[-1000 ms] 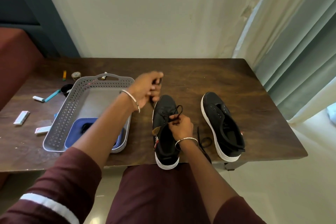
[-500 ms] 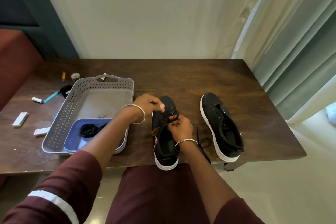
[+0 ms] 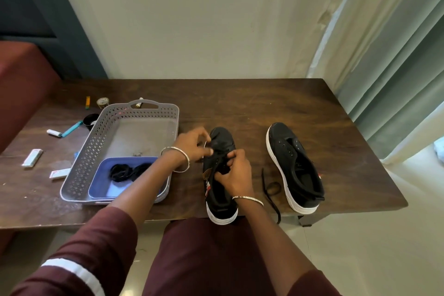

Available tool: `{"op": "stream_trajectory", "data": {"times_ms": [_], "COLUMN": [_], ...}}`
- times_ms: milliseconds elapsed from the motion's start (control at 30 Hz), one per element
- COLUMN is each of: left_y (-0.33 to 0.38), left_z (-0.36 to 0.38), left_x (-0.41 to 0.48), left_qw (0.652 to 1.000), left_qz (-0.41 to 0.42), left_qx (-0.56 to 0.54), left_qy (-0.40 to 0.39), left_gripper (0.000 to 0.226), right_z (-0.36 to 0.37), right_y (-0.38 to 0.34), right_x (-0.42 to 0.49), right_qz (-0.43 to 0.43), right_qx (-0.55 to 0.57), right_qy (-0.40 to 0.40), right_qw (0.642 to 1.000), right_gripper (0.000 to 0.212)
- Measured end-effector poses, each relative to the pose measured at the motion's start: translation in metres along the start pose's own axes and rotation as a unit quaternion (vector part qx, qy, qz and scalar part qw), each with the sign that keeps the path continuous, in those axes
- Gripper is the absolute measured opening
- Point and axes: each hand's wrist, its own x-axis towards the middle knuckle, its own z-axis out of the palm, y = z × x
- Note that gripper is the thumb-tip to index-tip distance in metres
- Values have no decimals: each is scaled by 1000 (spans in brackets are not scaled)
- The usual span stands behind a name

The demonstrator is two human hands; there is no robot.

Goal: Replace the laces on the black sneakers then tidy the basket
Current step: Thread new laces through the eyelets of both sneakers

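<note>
Left hand (image 3: 193, 144) has dropped from its raised pull to the sneaker (image 3: 223, 138), lower centre, and pinches the lace (image 3: 219, 153). Right hand (image 3: 234, 170) rests atop the sneaker, pinching the lace at the eyelets.

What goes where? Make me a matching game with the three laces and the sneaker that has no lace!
Things:
1. threaded lace
2. loose lace
3. coiled laces
4. laceless sneaker

Places:
A. inside the blue tub
B. standing at the right side of the table
C. pinched by the left hand and the right hand
D. lying between the two sneakers, one end hanging off the table edge

Pairs: 1-C, 2-D, 3-A, 4-B.
</note>
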Motion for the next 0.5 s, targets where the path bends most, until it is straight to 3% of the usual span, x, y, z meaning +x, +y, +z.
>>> {"op": "stream_trajectory", "data": {"times_ms": [133, 267, 333, 400, 500], "left_y": [-8, -11, -14, -14, -14], "left_z": [13, 14, 15, 19, 26], "left_x": [-2, 3, 4, 3, -1], "left_qw": [983, 981, 992, 1000, 991], "left_qz": [55, 44, 34, 17, -9], "left_qx": [173, 187, 122, -12, -130], "left_qy": [-41, -21, -19, -22, -16], "left_gripper": [14, 8, 12, 13, 16], "right_z": [-2, -7, -7, -7, -6], "right_y": [-1, 3, 5, 6, 6], "right_x": [-7, -13, -14, -14, -13], "right_qz": [-50, -57, -53, -48, -39], "right_qx": [-38, -55, -65, -72, -82], "right_qy": [43, 39, 30, 30, 33], "right_qw": [997, 996, 996, 996, 995], "right_gripper": [51, 38, 36, 35, 35]}}
